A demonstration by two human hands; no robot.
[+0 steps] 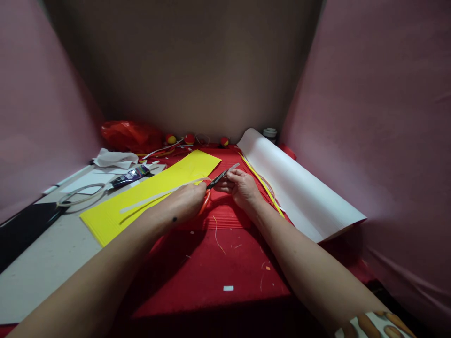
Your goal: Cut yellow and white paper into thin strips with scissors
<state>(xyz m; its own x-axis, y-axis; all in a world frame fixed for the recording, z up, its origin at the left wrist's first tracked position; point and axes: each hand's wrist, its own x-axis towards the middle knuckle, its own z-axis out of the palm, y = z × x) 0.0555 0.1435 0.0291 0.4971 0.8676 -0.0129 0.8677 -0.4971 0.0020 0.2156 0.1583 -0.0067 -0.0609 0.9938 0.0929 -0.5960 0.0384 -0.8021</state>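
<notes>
My left hand (190, 201) is closed around the orange handles of a pair of scissors (217, 179), whose dark blades point up and to the right. A long, thin white strip (151, 201) runs past my left hand, over a yellow corrugated sheet (176, 176). My right hand (243, 187) is closed in a pinch by the scissors' tips. A pale strip end (235, 166) sticks out at its fingertips; whether it joins the long strip is hidden. Beneath both hands lies a red corrugated sheet (229, 218).
A rolled white sheet (299, 188) lies at right. On the left are a grey board (66, 253), a black sheet (28, 230) and a dark packet (130, 177). A red plastic bag (130, 135) and small red-yellow balls (189, 139) sit at the back. Scraps dot the red cloth (204, 277).
</notes>
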